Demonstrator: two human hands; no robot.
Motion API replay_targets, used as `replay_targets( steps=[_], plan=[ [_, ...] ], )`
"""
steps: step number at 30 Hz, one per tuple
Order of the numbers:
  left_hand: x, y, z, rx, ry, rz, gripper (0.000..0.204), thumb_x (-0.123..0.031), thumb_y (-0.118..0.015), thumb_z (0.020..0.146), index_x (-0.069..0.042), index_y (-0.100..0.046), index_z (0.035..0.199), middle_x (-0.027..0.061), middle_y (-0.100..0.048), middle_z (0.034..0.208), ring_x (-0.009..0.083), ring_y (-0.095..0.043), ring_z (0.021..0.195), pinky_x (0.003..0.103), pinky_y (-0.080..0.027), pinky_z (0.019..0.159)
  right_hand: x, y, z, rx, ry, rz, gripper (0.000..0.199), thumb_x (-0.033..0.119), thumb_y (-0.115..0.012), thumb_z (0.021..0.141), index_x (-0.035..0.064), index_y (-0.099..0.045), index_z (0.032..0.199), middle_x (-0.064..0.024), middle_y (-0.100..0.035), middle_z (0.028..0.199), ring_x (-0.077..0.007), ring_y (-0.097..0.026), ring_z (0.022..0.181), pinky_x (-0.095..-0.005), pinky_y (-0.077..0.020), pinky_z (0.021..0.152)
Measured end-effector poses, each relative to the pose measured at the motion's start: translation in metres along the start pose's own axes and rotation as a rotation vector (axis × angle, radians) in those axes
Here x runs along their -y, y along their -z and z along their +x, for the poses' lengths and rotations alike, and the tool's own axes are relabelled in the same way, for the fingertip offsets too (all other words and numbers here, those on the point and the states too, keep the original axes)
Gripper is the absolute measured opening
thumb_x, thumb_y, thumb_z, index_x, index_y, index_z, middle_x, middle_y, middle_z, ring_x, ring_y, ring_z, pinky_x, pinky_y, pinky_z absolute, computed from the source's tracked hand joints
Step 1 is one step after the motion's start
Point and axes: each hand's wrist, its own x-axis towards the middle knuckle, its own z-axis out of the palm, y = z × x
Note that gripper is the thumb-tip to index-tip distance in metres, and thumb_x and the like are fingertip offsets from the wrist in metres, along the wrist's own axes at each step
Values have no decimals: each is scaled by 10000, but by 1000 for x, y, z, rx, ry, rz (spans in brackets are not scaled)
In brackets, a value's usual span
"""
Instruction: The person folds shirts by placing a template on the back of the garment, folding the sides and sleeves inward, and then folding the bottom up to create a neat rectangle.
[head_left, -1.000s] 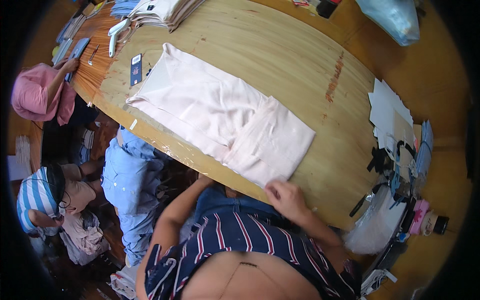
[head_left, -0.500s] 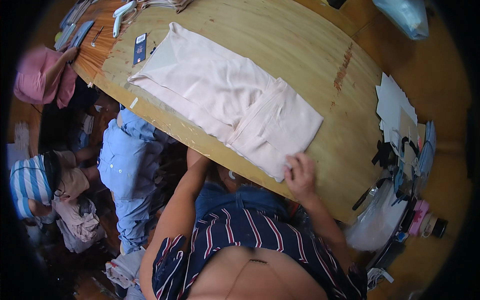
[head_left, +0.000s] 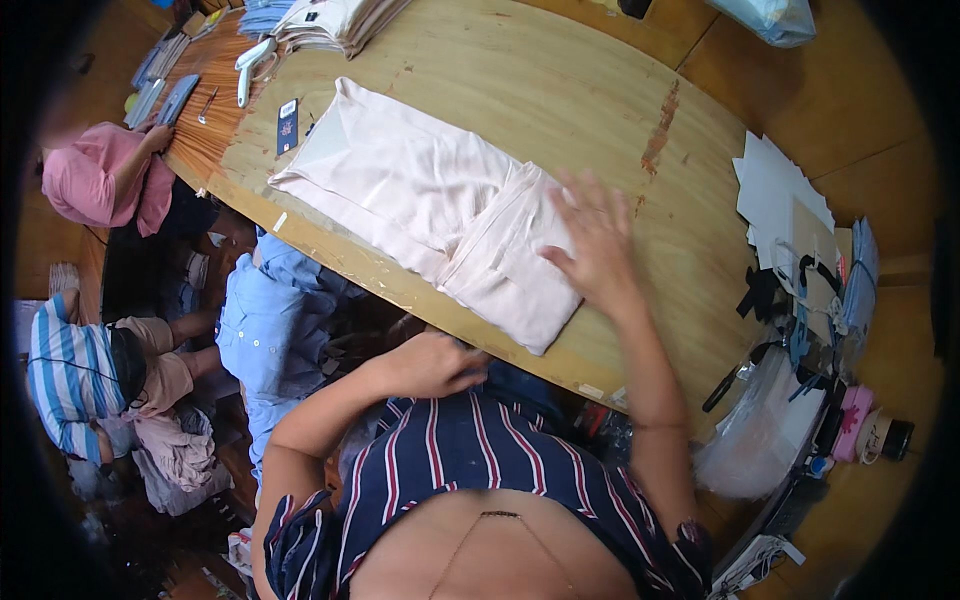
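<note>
A pale pink garment (head_left: pixel 400 170) lies folded into a long rectangle on the wooden table (head_left: pixel 560 90), with a wrinkled fold across its right part. My right hand (head_left: pixel 595 245) is spread open at the garment's right end, fingers apart and slightly blurred; whether it presses on the cloth I cannot tell. Just off the table's near edge is my left hand (head_left: pixel 437 366), its fingers loosely bent and apart, with nothing visible in them. A dark tag (head_left: pixel 288 128) lies beside the garment's far left corner.
Folded clothes (head_left: pixel 335 25) are stacked at the far left near a white handheld tool (head_left: pixel 250 70). White card sheets (head_left: pixel 780 195) and clear plastic bags (head_left: pixel 755 440) lie along the right edge. Blue shirts (head_left: pixel 265 320) hang left of me. Another person (head_left: pixel 105 175) works at the far left.
My right hand has moved from the garment's near right corner farther up its right end, and its fingers have spread. My left hand has come out from under the table edge.
</note>
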Motion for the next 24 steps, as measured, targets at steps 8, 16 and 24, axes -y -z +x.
replay_targets(
  steps=[8,16,24],
  plan=[
    [25,-12,66,-582,-106,527,624,-325,-501,755,-120,-274,1299,140,-214,1360,347,-204,1242,494,-174,985,-31,-35,16,111,-118,304,465,123,-390,797,171,-358,1259,-31,-281,1347,-237,-237,1247,-486,-144,996],
    [18,-12,84,-730,-98,445,341,-179,-492,720,-16,-457,1017,163,-511,1074,299,-505,990,382,-465,699,-49,-21,-48,230,-234,283,578,-116,-406,629,176,-528,1113,-43,-321,1328,-240,-224,1257,-376,-145,1021],
    [7,50,5,-953,-199,-908,248,-5,-542,696,-19,-498,939,70,-589,873,167,-573,793,268,-448,647,-56,20,-8,-283,-198,1303,235,-23,-633,603,-21,-594,835,-111,-590,904,-217,-552,855,-347,-419,819]
  ],
)
